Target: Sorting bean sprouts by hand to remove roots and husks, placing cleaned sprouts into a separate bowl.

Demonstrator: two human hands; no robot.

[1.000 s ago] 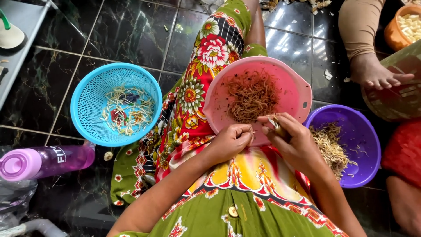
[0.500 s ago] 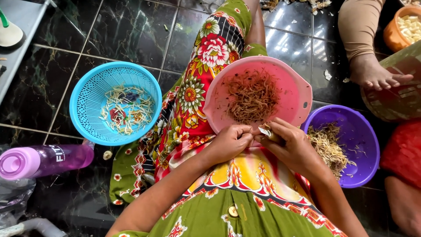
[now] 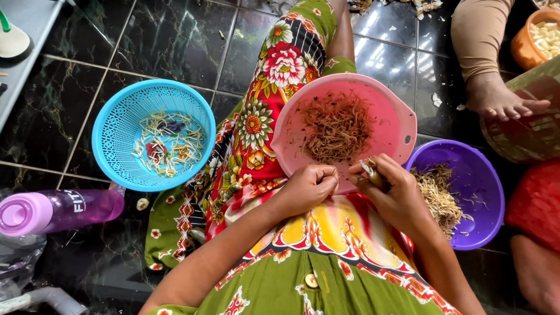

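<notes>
1. A moment ago the right hand (image 3: 396, 195) was a bit higher, over the pink bowl (image 3: 402, 125). Now it has come down to the near rim of that bowl. The left hand (image 3: 306, 186) has hardly moved.
2. This looks like picking work going on, one small piece at a time.
3. The left hand is curled into a loose fist, with the fingers (image 3: 324, 175) pressed together. They seem to pinch something tiny, but I cannot tell what.
4. The right hand pinches a small pale thing (image 3: 370, 170) between thumb and fingers. It may be a little knife or a sprout.
5. Both hands meet in the lap, touching the near edge of the pink bowl.
6. The pink bowl holds brown bits (image 3: 337, 125).
7. A purple bowl (image 3: 487, 192) of sprouts sits to the right.
8. A blue basket (image 3: 111, 122) sits to the left.
9. A purple bottle (image 3: 58, 209) lies near left.
</notes>
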